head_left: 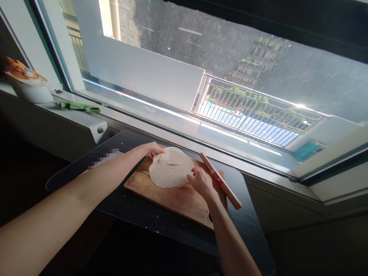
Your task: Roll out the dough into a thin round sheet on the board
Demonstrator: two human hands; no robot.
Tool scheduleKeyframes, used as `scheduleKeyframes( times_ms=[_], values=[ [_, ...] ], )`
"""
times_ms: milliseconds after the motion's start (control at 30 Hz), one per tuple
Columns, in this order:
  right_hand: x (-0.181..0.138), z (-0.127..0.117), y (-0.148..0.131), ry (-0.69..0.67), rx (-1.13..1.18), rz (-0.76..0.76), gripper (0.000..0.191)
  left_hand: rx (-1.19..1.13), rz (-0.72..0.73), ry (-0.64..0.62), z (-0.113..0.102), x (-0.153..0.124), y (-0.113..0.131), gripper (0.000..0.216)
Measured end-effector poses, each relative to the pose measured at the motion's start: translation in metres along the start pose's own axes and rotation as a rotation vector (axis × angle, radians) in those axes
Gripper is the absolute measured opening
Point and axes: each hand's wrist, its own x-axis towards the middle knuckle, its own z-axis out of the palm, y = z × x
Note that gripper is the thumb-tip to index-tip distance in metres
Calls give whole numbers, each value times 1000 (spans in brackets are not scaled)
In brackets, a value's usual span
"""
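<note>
Over board (172, 203), left hand (154, 150) is pinching probably soft, tearable dough (171, 167) by rim, best hold; right hand (202, 181) curling, grip unclear.

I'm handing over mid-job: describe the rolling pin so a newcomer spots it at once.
Find the dark table below the window, then the wooden cutting board on it. Across the board's right end, beside the right hand, lies the rolling pin. Unlike the flat, pale dough sheet, it is a slim, straight rod with a red label.

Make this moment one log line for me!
left hand: gripping dough sheet edge; right hand: at right edge; cutting board: beneath; rolling pin: farther right
</note>
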Motion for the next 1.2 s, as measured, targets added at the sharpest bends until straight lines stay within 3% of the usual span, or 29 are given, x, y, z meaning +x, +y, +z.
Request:
scheduleKeyframes(
  times_ms=[100,167,300,433,533,667,867,933,1033,1100,1200],
  values=[
    [-20,11,-27,-45,-65,-359,35,-39,-48,5,-1,-6,-9,23],
    [-31,18,-44,-90,-156,-511,33,-77,-74,32,1,-8,-13,22],
    [-32,27,-69,-88,-347,-547,20,-153,-115,77,7,-15,-13,21],
    [-22,33,-77,-24,-430,-522,31,-209,-133,72,9,-24,-9,31],
    [-19,32,-71,-11,-405,-520,29,-240,-138,77,7,-31,-7,35],
    [-25,12,-44,14,-385,-507,24,-281,-121,57,4,-54,-14,18],
    [-56,-13,15,-56,-332,-543,29,-225,-117,-245,16,-123,-60,15],
    [-61,-10,26,-75,-257,-487,32,6,-52,-246,16,-131,-68,16],
    [-54,-3,30,17,-201,-242,32,364,168,38,13,-116,-58,17],
    [-40,0,27,62,-203,-45,32,464,242,181,14,-96,-41,19],
    [-16,1,21,35,-175,144,33,502,230,230,21,-68,-16,26]
  ],
)
